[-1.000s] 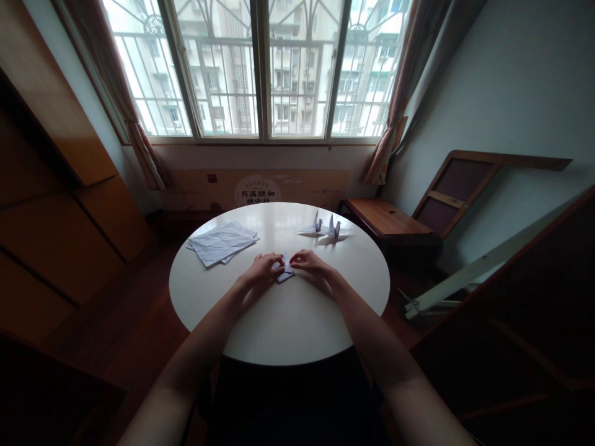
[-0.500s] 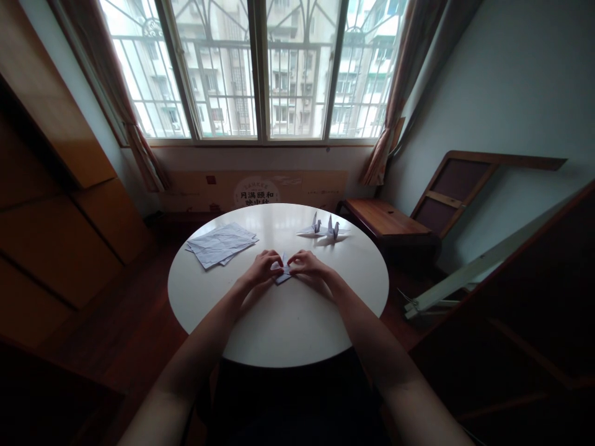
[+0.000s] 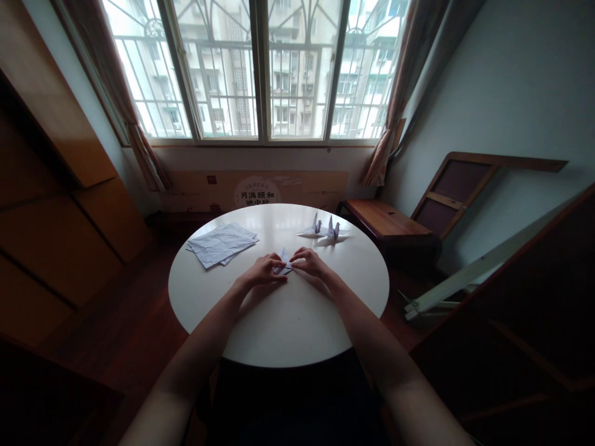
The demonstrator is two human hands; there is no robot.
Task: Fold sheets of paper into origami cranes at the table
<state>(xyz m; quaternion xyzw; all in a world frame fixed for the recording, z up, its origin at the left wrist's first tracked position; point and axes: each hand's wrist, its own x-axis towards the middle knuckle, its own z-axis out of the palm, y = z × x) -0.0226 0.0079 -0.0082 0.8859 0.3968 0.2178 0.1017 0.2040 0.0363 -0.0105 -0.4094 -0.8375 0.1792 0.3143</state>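
Between my hands, at the middle of the white round table (image 3: 297, 310), is a small piece of folded paper (image 3: 284, 255) with a point sticking up away from me. My left hand (image 3: 266, 269) grips its left side, the thumb stretched along the near edge. On the right, the fingertips of my right hand (image 3: 307, 260) pinch the paper. My fingers cover much of its folds. Two folded paper cranes (image 3: 333, 230) stand near the far right rim. To the left lies a stack of creased paper sheets (image 3: 222, 243).
Beyond the table, a printed cardboard panel (image 3: 195, 186) leans under the barred window (image 3: 297, 74). A low wooden bench (image 3: 388, 218) stands past the table's right side, with a wooden frame (image 3: 458, 186) against the wall. Wooden cabinets (image 3: 97, 223) line the left.
The paper between my hands has turned or shifted slightly away from me. My left thumb has moved down to its near side, and both hands keep hold of it.
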